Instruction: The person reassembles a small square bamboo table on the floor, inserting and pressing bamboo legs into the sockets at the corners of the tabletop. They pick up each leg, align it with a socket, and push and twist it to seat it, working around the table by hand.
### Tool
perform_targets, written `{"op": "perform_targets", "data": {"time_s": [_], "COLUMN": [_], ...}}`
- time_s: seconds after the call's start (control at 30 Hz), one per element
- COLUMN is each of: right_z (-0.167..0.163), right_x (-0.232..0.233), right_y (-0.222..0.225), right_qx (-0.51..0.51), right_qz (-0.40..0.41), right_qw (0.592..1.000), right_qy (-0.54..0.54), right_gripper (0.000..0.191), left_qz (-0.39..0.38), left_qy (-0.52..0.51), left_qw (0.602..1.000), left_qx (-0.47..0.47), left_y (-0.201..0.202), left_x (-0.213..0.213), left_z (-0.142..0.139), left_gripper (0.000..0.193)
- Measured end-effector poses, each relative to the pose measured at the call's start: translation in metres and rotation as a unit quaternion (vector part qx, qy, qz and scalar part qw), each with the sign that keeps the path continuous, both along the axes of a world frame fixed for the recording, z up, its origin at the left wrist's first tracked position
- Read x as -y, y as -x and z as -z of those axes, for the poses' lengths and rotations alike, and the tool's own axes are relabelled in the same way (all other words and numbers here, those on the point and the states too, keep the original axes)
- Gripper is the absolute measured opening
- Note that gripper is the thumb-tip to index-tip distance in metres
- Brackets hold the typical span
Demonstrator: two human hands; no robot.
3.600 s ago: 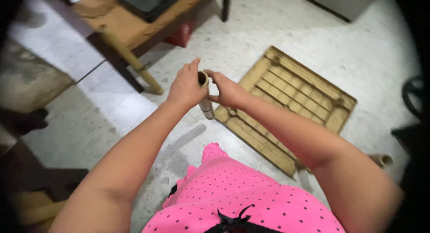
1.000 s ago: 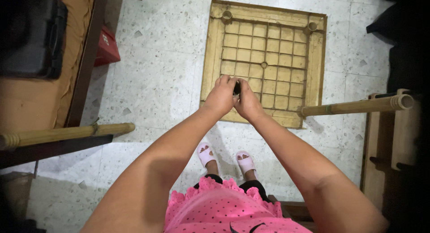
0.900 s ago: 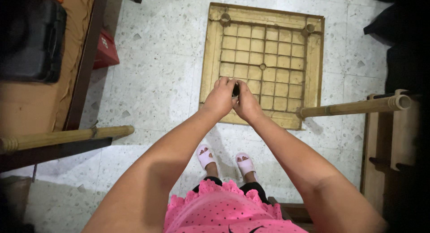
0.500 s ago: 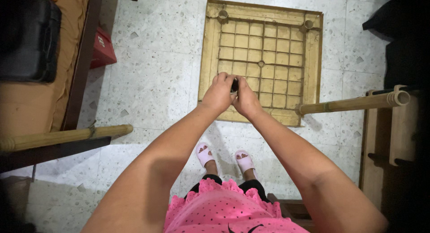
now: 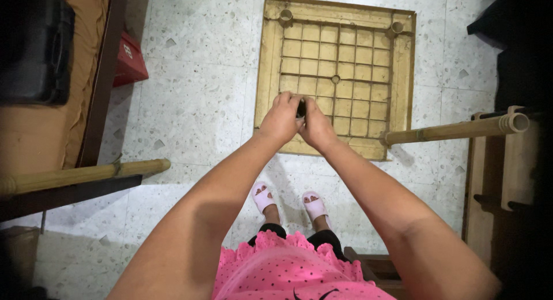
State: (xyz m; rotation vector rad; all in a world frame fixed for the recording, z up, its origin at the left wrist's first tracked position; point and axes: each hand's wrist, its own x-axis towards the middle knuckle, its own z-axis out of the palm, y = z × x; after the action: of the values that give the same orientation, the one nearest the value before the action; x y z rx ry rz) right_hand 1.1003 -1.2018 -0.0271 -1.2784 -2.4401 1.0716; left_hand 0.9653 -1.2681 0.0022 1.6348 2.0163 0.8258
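Note:
My left hand (image 5: 281, 119) and my right hand (image 5: 315, 124) are stretched out in front of me with fingers pressed together around a small dark object (image 5: 300, 108), mostly hidden between them. Below the hands, flat on the speckled floor, lies a square wooden lattice panel (image 5: 337, 23) with round holes at its far corners. My feet in pale slippers (image 5: 288, 201) stand just short of its near edge.
A bamboo pole (image 5: 455, 129) juts in from a wooden frame (image 5: 489, 190) at the right. Another bamboo pole (image 5: 86, 174) lies at the left beside a wooden bench (image 5: 34, 144) carrying a black case (image 5: 34, 46). A red box (image 5: 129, 61) sits under the bench.
Since 3.6 s ago the view has swung from a slanted look to straight down over the lattice panel. In the last second my joined hands have drifted slightly up the view.

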Motion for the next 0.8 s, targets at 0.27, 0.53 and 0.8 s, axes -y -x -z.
{"op": "perform_targets", "data": {"time_s": [0.27,0.53,0.8], "right_z": [0.003,-0.035,-0.052], "right_x": [0.009,-0.001,-0.006], "right_y": [-0.007,0.002,0.026], "right_qx": [-0.020,-0.004,0.225], "right_qz": [-0.076,-0.234,-0.326], "right_qw": [0.996,0.953,0.901], "right_qy": [-0.052,-0.190,-0.178], "right_gripper": [0.071,0.075,0.062], "left_qz": [-0.004,-0.018,-0.016], "left_qy": [0.051,0.059,0.151], "left_qw": [0.997,0.991,0.985], "left_qx": [0.064,0.118,0.081], "left_y": [0.001,0.015,0.024], "left_x": [0.022,0.031,0.026], "left_z": [0.012,0.031,0.052], "left_gripper": [0.066,0.091,0.092]}}
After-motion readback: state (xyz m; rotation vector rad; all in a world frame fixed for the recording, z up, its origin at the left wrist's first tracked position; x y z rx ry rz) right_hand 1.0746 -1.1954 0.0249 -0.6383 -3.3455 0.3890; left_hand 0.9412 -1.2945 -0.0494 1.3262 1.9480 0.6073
